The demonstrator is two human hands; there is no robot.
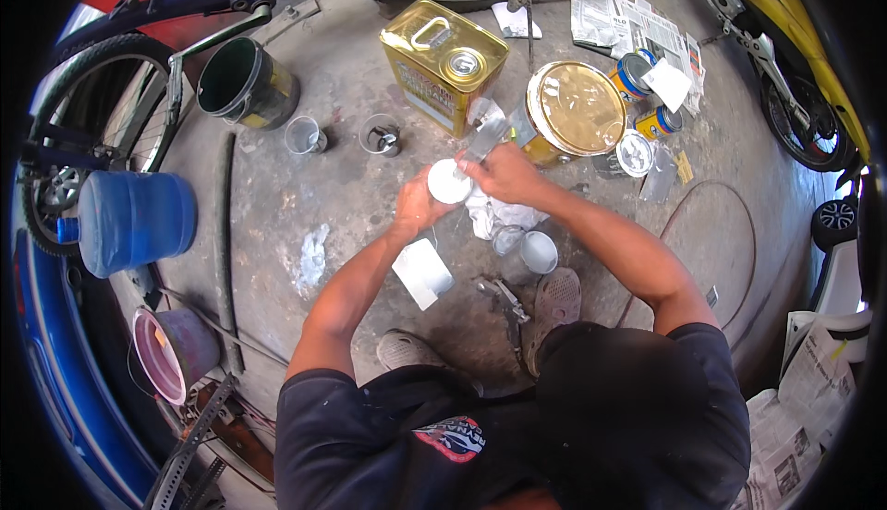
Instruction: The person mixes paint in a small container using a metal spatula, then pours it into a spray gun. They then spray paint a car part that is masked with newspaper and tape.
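Note:
My left hand (416,203) grips a cup of white liquid (447,183) at the centre. My right hand (506,176) pinches a clear, flat plastic strip (485,133) at the cup's right rim. Beneath my hands lies a crumpled white rag (485,214), beside two small cups (539,251) with pale contents. A white card (418,272) lies below my left hand. Beyond the hands stand a gold rectangular can (434,57) and a round bucket with a gold lid (573,103). Two clear cups (305,138) with dark contents stand to the left.
Bicycle wheels (102,66), a dark bucket (231,80), a blue water jug (139,224) and a pink bucket (171,358) are at left. At right are small cans (656,124), newspapers (596,20), a hose (753,261) and a yellow motorbike (785,30). A spray gun (506,299) lies by my feet.

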